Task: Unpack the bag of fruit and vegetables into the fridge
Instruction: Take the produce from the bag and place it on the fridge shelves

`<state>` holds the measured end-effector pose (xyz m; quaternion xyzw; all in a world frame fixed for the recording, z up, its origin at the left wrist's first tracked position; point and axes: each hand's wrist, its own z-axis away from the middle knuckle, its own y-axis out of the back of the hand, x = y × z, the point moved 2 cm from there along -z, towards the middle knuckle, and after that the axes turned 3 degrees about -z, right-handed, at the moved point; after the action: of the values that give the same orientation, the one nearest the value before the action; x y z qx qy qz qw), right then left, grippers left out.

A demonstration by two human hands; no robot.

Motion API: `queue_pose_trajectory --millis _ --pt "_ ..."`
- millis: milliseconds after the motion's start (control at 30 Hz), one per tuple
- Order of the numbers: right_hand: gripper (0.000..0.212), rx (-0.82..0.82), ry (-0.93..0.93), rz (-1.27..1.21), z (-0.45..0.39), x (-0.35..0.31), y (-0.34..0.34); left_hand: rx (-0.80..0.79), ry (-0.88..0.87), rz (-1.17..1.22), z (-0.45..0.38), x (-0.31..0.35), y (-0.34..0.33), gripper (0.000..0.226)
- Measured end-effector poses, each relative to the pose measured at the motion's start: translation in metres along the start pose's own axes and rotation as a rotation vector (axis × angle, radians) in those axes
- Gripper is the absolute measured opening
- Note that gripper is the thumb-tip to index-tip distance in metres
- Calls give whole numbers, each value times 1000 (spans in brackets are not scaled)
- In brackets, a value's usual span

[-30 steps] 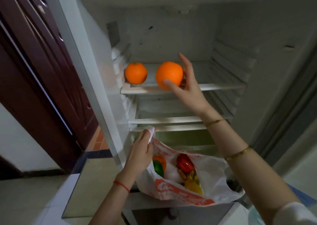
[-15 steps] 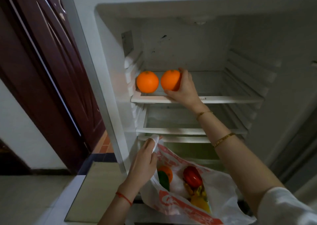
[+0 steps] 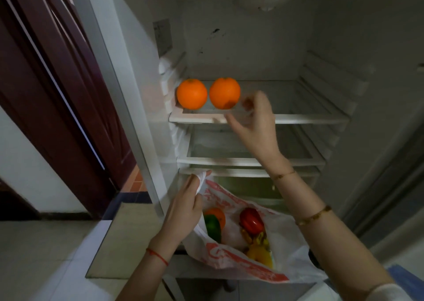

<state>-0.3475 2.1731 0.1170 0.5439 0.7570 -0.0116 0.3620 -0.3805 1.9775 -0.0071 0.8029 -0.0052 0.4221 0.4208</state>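
Right hand (image 3: 254, 126) hovers empty, fingers spread, beside two round, glossy oranges (image 3: 224, 93) on the fridge shelf (image 3: 309, 118); left hand (image 3: 183, 206) pinches the crinkled plastic bag (image 3: 289, 254), mouth facing up.

We have a single head-worn wide-angle view, looking forward and down into the open white fridge (image 3: 252, 48) at close range. Its white shelves (image 3: 298, 118) fill the centre and right; the dark red wooden door (image 3: 57, 82) sits left. Both forearms enter from the near bottom edge.
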Motion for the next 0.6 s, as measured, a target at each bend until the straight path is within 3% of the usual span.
queue_pose_trajectory --millis 133,300,467,533,600 --pt "7 -373 -73 -128 67 1 1 9 18 -25 7 -5 -1 55" --pt "24 -814 -239 -108 142 38 -17 28 22 -38 16 -3 1 55" --pt "25 -910 -382 83 189 87 -47 19 38 -65 23 -7 -1 56" --pt "27 -929 -518 105 189 88 -59 13 31 -72 25 -8 -1 56" --pt "32 -919 -680 103 211 137 -86 5 9 -82 26 -6 -1 55"
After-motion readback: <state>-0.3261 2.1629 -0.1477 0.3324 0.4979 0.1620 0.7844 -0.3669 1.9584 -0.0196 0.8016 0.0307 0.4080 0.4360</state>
